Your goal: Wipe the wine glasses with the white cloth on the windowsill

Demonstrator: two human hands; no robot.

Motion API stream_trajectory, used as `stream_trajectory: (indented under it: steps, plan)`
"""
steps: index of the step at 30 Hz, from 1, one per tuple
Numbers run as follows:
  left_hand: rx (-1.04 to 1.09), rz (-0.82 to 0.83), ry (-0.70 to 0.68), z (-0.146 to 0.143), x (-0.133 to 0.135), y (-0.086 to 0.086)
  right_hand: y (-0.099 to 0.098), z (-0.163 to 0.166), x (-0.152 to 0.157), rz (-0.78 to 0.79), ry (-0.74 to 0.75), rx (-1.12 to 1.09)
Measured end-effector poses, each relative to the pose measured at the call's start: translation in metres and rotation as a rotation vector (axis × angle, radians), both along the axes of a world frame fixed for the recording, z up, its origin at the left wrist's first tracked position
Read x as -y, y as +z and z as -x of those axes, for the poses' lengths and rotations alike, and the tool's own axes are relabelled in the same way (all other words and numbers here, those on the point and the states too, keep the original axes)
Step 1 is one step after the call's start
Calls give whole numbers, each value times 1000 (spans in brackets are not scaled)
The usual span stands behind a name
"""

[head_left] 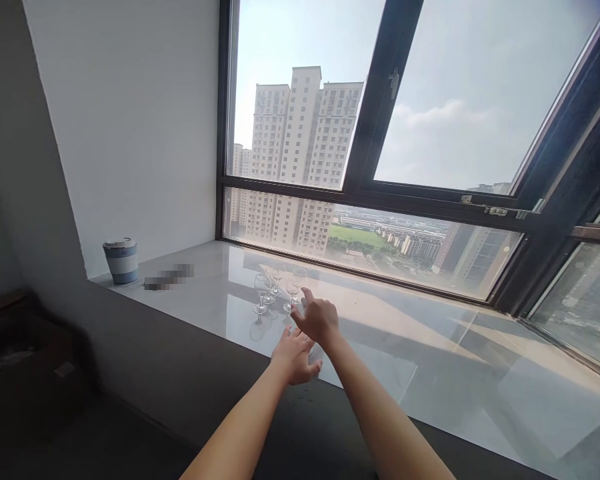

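Several clear stemmed glasses stand upright in a close group on the glossy pale windowsill (pixel 210 293). One stemmed glass (pixel 261 285) is at the group's front left, and another stemmed glass (pixel 295 281) is on the right side, nearest my hands. My right hand (pixel 319 320) is just beside that right glass, its thumb and forefinger apart; whether it touches the glass I cannot tell. Closer to me, over the sill's front edge, my left hand (pixel 294 355) has its fingers spread and holds nothing that I can see.
A blue and white lidded cup (pixel 121 261) stands at the sill's left end. Beside it lies a dark, pixelated object (pixel 169 277). Behind the sill is a dark-framed window (pixel 360 193) with a handle. A brown box-like object (pixel 30 360) sits low at the left.
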State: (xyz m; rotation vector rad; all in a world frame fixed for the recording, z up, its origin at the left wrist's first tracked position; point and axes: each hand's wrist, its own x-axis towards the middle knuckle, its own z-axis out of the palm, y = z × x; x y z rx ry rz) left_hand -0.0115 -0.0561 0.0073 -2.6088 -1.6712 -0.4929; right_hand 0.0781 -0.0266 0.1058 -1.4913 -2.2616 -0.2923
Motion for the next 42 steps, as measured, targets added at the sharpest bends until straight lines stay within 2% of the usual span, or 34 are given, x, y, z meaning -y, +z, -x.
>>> stream_trajectory:
  steps: [10,16,22,31,34,42]
  plan:
    - [13,-22,0,1,2,2,-1,5,4,-19,-53,-19]
    - [0,-13,48,-1,2,2,8,-11,-1,13,78,-24]
    - [16,-26,38,-2,0,1,19,-38,-7,-31,156,-340]
    - [20,0,44,0,-1,0,-3,-55,-14,252,279,-738]
    - [21,-13,45,0,-2,-1,-7,-53,-16,286,281,-811]
    - [30,-44,41,-1,-3,-4,-5,-49,-15,253,303,-902]
